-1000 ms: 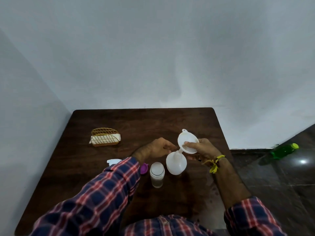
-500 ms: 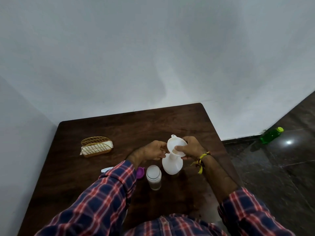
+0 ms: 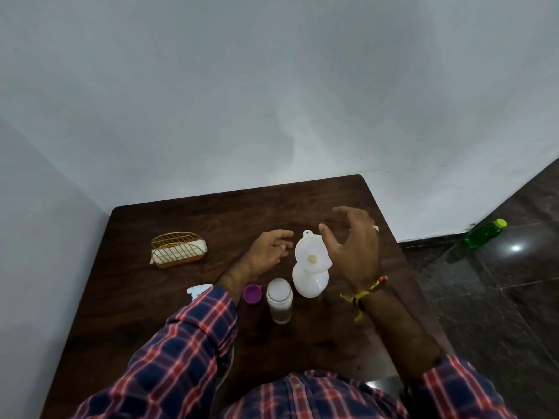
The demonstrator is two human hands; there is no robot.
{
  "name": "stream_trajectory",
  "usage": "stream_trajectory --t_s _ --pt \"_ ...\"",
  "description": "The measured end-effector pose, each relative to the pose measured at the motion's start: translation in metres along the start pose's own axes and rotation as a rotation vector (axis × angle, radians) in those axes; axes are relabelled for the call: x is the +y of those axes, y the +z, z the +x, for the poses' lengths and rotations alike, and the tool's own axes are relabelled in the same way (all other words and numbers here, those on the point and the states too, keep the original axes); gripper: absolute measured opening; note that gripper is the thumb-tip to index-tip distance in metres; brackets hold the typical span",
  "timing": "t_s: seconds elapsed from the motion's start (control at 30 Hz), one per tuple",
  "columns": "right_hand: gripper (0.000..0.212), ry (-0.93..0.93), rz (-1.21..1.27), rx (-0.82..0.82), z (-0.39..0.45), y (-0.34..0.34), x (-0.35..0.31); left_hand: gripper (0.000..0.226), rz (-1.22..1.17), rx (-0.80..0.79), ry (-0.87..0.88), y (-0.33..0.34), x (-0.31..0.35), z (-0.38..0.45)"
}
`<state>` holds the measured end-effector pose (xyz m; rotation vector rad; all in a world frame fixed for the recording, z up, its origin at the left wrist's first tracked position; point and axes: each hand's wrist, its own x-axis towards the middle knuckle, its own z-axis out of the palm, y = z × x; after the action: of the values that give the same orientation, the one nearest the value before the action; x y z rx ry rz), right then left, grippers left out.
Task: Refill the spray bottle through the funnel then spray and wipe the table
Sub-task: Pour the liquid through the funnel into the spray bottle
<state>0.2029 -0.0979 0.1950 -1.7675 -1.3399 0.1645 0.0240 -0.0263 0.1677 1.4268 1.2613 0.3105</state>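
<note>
- A white plastic funnel is sitting with its spout in the neck of a round white plastic spray bottle, which is standing near the middle of the dark brown wooden table; the funnel is tilting slightly, its small hanging tab pointing towards the wall.
- The person's right hand is hovering just to the right of the funnel, its fingers spreading wide and relaxed, holding nothing; whether the thumb is brushing the funnel's rim cannot be told.
- The left hand is lying just to the left of the funnel, its fingers loosely curling and gripping nothing.
- A clear glass jar holding pale liquid is standing uncapped just beside the bottle, on the person's side of it.
- A small purple cap is lying on the table just left of the jar.
- A white object, partly hidden by the plaid sleeve, is lying further left.
- A golden wire napkin holder with white napkins is sitting well apart on the table's left side.
- A yellow thread bracelet is hanging on the right wrist.
- A green plastic bottle with a yellow-green cap is lying on the dark floor by the wall.
</note>
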Motion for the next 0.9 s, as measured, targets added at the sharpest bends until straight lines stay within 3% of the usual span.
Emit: stream_trajectory --t_s 0.1,0.23,0.37,0.47,0.57,0.67,0.9 --pt "0.019 -0.140 0.124 0.062 -0.033 -0.016 -0.024 0.038 -0.055 0.036 0.020 -0.004 -0.003 -0.009" --pt "0.015 -0.132 0.245 -0.106 -0.094 -0.012 -0.023 0.036 -0.073 0.129 0.057 -0.007 -0.012 -0.015" --pt "0.048 -0.013 0.220 -0.426 -0.137 0.021 0.006 0.038 -0.041 0.194 0.080 -0.011 -0.022 -0.026" --pt "0.076 0.103 0.213 -0.544 -0.151 0.050 0.019 0.037 -0.030 0.208 0.100 -0.011 -0.025 -0.035" --pt "0.080 0.146 0.256 -0.517 -0.150 0.071 0.020 0.036 -0.032 0.211 0.138 -0.008 -0.027 -0.046" --pt "0.060 0.162 0.298 -0.441 -0.146 0.079 0.015 0.038 -0.037 0.188 0.167 -0.010 -0.033 -0.054" --pt "0.053 0.211 0.408 -0.267 -0.155 0.045 0.019 0.082 -0.037 0.150 0.226 0.006 -0.026 -0.058"
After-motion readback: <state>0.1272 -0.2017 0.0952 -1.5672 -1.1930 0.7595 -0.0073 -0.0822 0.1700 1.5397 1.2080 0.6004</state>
